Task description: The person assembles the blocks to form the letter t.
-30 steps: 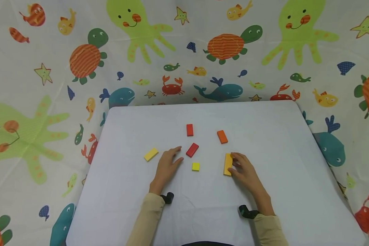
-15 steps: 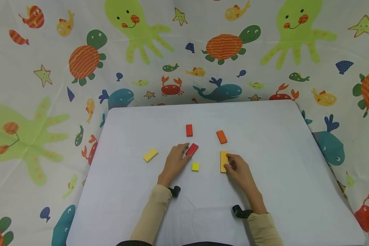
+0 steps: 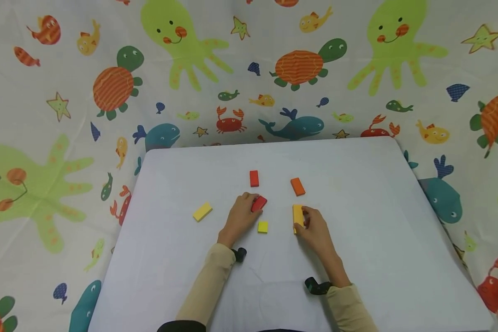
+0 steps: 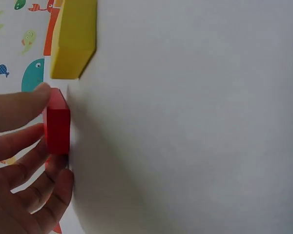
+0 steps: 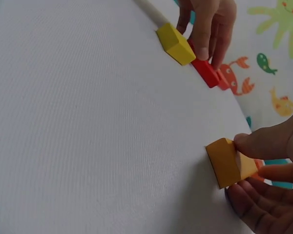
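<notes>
My left hand (image 3: pixel 240 217) is at a red block (image 3: pixel 259 204) near the middle of the white table. Thumb and fingers pinch that red block (image 4: pixel 58 130) in the left wrist view. On the right, my right hand (image 3: pixel 317 231) grips a long amber block (image 3: pixel 297 217), its thumb at the near end and fingers at the far end. The right wrist view shows the amber block (image 5: pixel 224 163) end-on, between thumb and fingers. A small yellow block (image 3: pixel 263 227) lies between the two hands, just below the red one.
Behind the held red block lies another red block (image 3: pixel 254 178). An orange block (image 3: pixel 298 186) sits beyond the amber one, and a pale yellow block (image 3: pixel 202 211) left of my left hand. A sea-animal-print cloth (image 3: pixel 216 55) hangs around the table (image 3: pixel 170 276).
My left hand has moved right from beside the pale yellow block and taken hold of the red block. My right hand has shifted the amber block a little to the left.
</notes>
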`<state>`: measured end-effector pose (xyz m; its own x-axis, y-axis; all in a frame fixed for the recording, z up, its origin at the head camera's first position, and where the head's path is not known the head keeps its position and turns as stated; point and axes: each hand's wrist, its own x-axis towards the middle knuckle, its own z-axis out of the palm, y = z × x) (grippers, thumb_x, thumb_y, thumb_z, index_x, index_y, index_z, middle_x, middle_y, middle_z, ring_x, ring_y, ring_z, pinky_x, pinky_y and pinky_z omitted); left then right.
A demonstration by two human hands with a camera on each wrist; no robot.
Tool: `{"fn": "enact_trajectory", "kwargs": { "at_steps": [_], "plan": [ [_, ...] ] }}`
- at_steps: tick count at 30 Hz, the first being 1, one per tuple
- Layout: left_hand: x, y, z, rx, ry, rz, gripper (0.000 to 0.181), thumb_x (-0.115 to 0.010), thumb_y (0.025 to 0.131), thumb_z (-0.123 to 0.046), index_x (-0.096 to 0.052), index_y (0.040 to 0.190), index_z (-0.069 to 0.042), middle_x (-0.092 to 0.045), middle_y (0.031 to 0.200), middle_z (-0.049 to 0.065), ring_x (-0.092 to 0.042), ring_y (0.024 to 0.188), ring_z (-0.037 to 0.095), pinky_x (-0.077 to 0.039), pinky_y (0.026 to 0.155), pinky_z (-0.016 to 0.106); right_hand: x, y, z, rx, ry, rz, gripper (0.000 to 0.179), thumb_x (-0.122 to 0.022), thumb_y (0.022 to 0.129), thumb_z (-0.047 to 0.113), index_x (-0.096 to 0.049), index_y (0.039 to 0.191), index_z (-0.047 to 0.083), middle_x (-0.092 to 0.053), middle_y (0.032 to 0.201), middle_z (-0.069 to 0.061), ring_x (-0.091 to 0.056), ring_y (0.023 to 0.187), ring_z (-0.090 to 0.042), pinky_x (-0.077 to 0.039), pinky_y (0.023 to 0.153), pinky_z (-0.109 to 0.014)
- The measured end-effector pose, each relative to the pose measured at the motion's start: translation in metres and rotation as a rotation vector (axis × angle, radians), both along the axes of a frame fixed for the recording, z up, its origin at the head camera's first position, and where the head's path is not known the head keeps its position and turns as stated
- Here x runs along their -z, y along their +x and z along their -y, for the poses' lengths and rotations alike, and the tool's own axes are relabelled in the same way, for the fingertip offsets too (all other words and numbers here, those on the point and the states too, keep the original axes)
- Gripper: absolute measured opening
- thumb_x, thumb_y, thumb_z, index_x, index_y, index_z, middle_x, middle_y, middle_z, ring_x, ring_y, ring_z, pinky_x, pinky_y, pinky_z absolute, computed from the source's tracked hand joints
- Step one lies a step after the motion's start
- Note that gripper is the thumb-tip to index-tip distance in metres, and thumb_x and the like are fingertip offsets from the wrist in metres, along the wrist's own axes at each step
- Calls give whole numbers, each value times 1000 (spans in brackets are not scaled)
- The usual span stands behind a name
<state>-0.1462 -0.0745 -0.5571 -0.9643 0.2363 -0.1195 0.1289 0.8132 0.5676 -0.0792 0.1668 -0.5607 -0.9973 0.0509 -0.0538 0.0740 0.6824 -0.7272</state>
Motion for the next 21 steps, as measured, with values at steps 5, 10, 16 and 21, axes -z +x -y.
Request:
{"fn": "enact_trajectory", "kwargs": {
  "at_steps": [5, 10, 16, 21],
  "plan": [
    [-1, -2, -2, 12, -6, 7, 49, -73, 98, -20, -58, 144, -8, -61, 140, 11, -56, 122, 27, -53, 106, 42, -4, -1, 5, 28, -7, 41, 64, -81, 87, 9, -54, 142, -8, -64, 118, -22, -58, 91, -25, -46, 75, -31],
    [-2, -6, -5, 32, -17, -12, 44, -70, 100, -17, -60, 142, -9, -61, 139, 10, -55, 122, 26, -53, 106, 40, -5, -4, 10, 53, -28, 78, 63, -81, 87, 9, -54, 142, -7, -64, 123, -23, -59, 94, -26, -47, 76, -31],
    [-2, -11, -10, 75, -3, -56, 38, -66, 102, -15, -63, 140, -11, -64, 138, 8, -54, 123, 27, -51, 109, 39, -8, -8, 18, 60, -40, 93, 62, -81, 87, 9, -55, 142, -6, -63, 122, -22, -58, 94, -26, -47, 77, -31],
    [-2, -14, -16, 95, -7, -61, 38, -66, 102, -16, -63, 140, -12, -63, 140, 8, -54, 125, 28, -50, 111, 41, -9, -10, 23, 59, -51, 102, 63, -81, 86, 9, -56, 142, -6, -63, 123, -21, -57, 94, -25, -46, 77, -31]
  ]
}}
